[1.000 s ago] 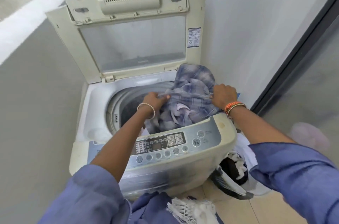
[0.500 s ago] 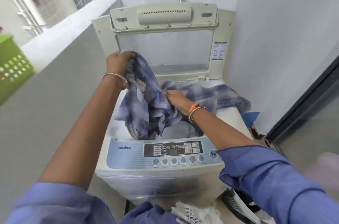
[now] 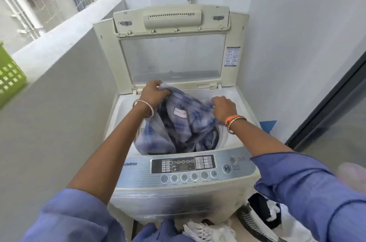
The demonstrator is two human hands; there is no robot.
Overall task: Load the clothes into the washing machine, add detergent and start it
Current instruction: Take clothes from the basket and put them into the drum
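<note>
A top-loading washing machine (image 3: 245,178) stands before me with its lid (image 3: 172,57) raised against the back wall. A blue checked shirt (image 3: 184,126) with a white label hangs over the drum opening, its lower part down inside the drum. My left hand (image 3: 153,93) grips the shirt's upper edge near the lid hinge. My right hand (image 3: 223,108) grips the cloth at the right side of the opening. The control panel (image 3: 183,165) with its buttons faces me at the front.
A laundry basket (image 3: 255,222) with dark and white clothes sits on the floor at the right of the machine. White fringed cloth (image 3: 206,231) lies at the bottom edge. A green crate (image 3: 10,75) stands on the left ledge. A dark door frame (image 3: 326,103) runs along the right.
My left hand has come down from high up to the rim near the hinge. My right hand has shifted right, and the shirt has sunk lower into the drum.
</note>
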